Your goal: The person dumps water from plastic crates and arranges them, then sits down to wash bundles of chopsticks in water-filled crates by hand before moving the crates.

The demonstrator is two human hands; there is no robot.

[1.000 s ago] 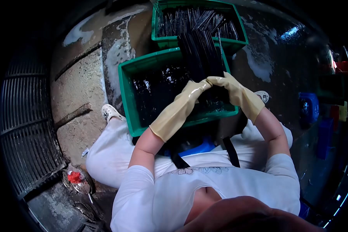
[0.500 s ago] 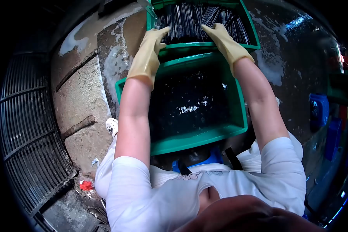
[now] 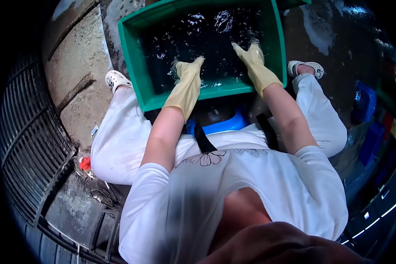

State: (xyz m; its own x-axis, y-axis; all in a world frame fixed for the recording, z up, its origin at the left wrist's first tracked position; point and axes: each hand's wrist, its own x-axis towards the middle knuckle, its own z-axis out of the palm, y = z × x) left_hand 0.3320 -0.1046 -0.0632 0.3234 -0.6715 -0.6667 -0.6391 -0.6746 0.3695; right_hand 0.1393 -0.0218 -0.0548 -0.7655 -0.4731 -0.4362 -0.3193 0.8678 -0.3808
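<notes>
A green bin (image 3: 138, 90) full of dark liquid stands between my legs. My left hand (image 3: 188, 69), in a long cream rubber glove, reaches into its near left part, the thumb above the surface and the other fingers under the liquid. Farther right, my right hand (image 3: 250, 53) wears a matching glove and also dips its fingertips into the liquid, thumb pointing inward. The two hands are apart. The dark surface hides the submerged fingers and whatever they may touch.
The corner of another green bin (image 3: 292, 3) shows at the top. A blue object (image 3: 220, 125) is below the near rim. Metal grating (image 3: 28, 145) lies at the left, a red scrap (image 3: 85, 163) near it. Blue containers (image 3: 364, 102) stand at the right.
The bundle of dark sticks first went from my hands into the far bin. Since then both hands have left that bin and come back into the near bin's liquid. The view has shifted too.
</notes>
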